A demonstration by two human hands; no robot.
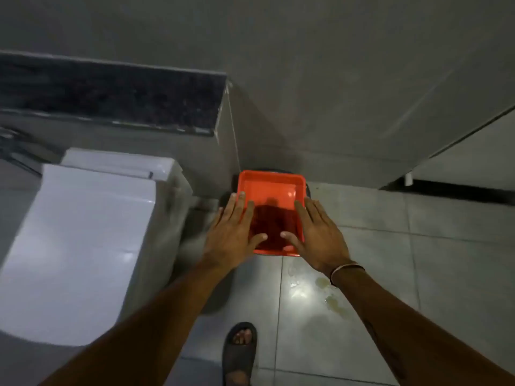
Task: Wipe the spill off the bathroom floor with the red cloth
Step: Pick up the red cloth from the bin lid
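Note:
A red square basin stands on the grey tiled floor against the wall, right of the toilet. A dark red cloth lies inside it, in its near half. My left hand hovers flat over the basin's left rim, fingers spread. My right hand is spread over the right rim, a bracelet on its wrist. Both thumbs point inward above the cloth; neither hand grips anything. A yellowish spill in several small patches lies on the tiles just in front of the basin, under my right forearm.
A white toilet with its lid down fills the left side. Behind it runs a dark stone ledge. A grey wall is straight ahead, a partition with a floor gap at the right. My sandalled foot stands on the tiles below.

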